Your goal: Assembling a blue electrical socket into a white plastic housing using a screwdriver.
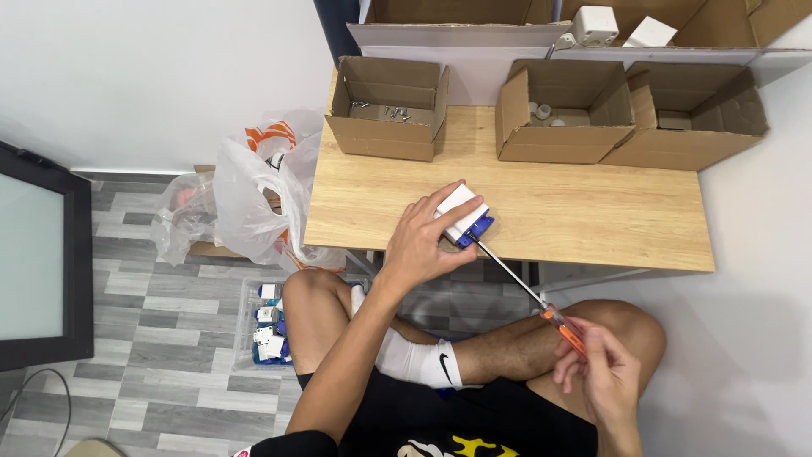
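Note:
My left hand (pixel 420 239) grips a small white box with a blue base (pixel 463 217) and holds it down near the front edge of a low wooden table (pixel 584 216). My right hand (pixel 602 372) holds the orange handle of a long screwdriver (pixel 565 328) above my right knee. Its thin metal shaft runs up and left, and the tip meets the blue part of the box.
Three open cardboard boxes stand along the back of the table: left one (pixel 387 106) with screws, middle one (pixel 562 110) with small white parts, right one (pixel 689 118). Plastic bags (pixel 254 199) lie left of the table. A clear tray of white-and-blue parts (pixel 266 326) sits on the floor by my left knee.

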